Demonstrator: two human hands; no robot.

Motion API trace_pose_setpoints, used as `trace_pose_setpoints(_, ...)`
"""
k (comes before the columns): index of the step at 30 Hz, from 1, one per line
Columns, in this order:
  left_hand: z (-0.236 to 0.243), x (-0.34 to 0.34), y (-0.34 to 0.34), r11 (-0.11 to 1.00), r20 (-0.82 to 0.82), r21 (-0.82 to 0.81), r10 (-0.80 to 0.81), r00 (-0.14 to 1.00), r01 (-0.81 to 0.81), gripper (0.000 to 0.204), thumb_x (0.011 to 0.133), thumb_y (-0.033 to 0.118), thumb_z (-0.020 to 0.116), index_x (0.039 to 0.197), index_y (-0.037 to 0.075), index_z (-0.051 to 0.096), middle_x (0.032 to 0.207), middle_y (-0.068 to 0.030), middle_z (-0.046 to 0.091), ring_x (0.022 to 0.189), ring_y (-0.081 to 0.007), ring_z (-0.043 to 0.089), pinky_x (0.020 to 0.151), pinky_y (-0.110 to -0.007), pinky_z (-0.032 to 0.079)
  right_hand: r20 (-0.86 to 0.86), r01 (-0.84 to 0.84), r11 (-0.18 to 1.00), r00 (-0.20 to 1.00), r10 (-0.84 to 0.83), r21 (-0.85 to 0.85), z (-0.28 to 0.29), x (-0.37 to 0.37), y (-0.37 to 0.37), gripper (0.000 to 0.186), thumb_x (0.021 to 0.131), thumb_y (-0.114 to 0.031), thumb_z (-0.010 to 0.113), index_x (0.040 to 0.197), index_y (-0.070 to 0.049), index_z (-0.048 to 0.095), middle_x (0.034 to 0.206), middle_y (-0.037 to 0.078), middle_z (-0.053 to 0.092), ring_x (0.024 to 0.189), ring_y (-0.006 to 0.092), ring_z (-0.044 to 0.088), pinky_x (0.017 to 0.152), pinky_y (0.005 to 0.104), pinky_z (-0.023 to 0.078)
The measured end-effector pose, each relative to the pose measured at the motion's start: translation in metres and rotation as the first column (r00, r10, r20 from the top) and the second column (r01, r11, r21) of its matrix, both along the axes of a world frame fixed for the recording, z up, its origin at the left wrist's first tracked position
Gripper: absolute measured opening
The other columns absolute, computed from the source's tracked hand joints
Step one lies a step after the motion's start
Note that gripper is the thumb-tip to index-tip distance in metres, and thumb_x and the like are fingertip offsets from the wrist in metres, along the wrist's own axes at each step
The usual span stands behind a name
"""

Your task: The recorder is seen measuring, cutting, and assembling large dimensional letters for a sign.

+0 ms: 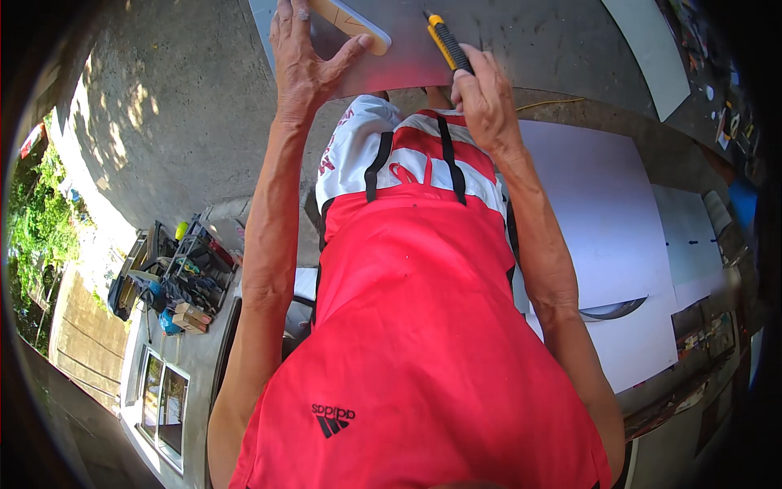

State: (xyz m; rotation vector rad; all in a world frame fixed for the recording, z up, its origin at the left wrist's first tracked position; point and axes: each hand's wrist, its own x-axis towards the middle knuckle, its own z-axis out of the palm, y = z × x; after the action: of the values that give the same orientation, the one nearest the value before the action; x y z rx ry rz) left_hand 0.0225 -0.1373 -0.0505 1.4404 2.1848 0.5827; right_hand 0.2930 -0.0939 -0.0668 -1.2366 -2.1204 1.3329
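Note:
At the top of the head view my right hand (487, 102) is closed round a yellow and black utility knife (448, 42). The knife's tip points up and left, over a dark grey work surface (521, 41). My left hand (303, 69) lies flat with the thumb spread to the right. That thumb touches the rounded end of a pale strip-shaped piece (376, 37) with thin orange lines on it. The upper fingertips are cut off by the picture's edge. A light bluish sheet (263, 18) shows beside the left fingers.
Large white sheets (590, 196) lie low on my right, and another pale sheet (652, 49) rests at the upper right. Small clutter (729, 122) lies beyond it. A rack piled with items (183, 269) stands to the left on the concrete floor (195, 106).

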Motion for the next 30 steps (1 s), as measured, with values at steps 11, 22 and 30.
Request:
trace_pose_setpoints(11,-0.009,-0.001,0.000,0.997,-0.004,0.072,-0.009,1.000,0.009,0.122,0.070,0.065,0.086,0.162,0.009,0.028,0.167,-0.0306,0.017,0.151,-0.0474,0.029,0.120,-0.050,0.036,0.002,0.081,0.994,0.997,-0.081,-0.079,0.016,-0.030,-0.044,0.041,0.101,-0.013,0.055,0.137,0.005,0.047,0.107,0.027,0.061,0.089,0.0468,0.064,0.077,0.0531,0.053)
trace_pose_setpoints(22,-0.012,-0.008,0.009,0.992,-0.044,0.039,-0.115,0.992,0.117,0.127,0.072,0.062,0.086,0.161,-0.002,0.022,0.166,-0.0358,0.009,0.154,-0.0470,0.021,0.121,-0.045,0.035,0.179,0.066,0.998,0.982,-0.065,0.003,0.026,-0.040,-0.050,0.056,0.097,-0.006,0.055,0.152,-0.002,0.041,0.104,0.022,0.060,0.086,0.0421,0.066,0.074,0.0486,0.055)
trace_pose_setpoints(30,0.003,0.002,0.011,0.991,-0.018,0.041,-0.123,0.992,0.124,0.121,0.073,0.036,0.089,0.161,-0.005,0.017,0.167,-0.0362,0.007,0.156,-0.0470,0.013,0.126,-0.048,0.021,0.212,0.045,0.994,0.975,-0.064,0.095,0.022,-0.046,-0.052,0.052,0.096,-0.011,0.057,0.146,-0.001,0.045,0.101,0.019,0.059,0.078,0.0413,0.068,0.065,0.0490,0.058)
